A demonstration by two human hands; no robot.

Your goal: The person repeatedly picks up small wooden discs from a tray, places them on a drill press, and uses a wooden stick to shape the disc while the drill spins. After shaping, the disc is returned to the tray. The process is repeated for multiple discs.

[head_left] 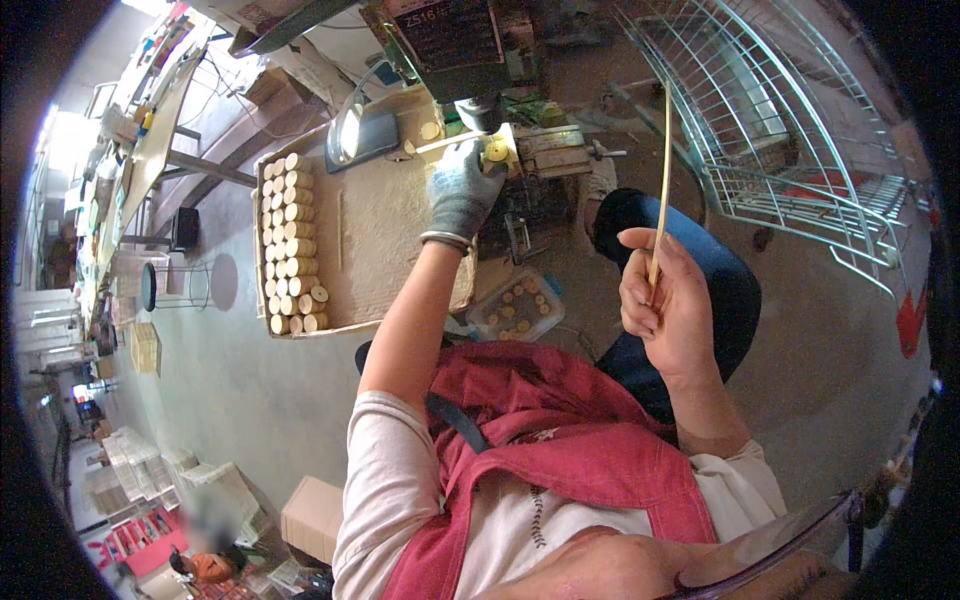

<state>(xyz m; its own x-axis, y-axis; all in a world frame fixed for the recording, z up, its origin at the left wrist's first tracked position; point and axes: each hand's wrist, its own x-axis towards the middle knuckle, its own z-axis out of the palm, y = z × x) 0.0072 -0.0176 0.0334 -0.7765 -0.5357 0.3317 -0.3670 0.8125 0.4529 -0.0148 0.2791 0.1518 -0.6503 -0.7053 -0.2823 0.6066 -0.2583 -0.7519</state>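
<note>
My left hand (464,190), in a grey knit glove, reaches to the machine's work spot. Its fingers close at the edge of a small round wooden disc (497,150) under the spindle; the glove hides part of the grip. A pale thin strip (440,143) lies just behind the fingers. My bare right hand (668,305) is raised off to the right. It grips the lower end of a long, thin wooden stick (665,170), which points away from me, nearly upright in the picture.
Left of the machine (450,45) a shallow cardboard tray (385,240) holds stacked rows of round wooden pieces (290,240). A lit lamp (350,130) stands over it. Below is a clear plastic box (518,308) of discs. A wire basket (800,150) is at the right.
</note>
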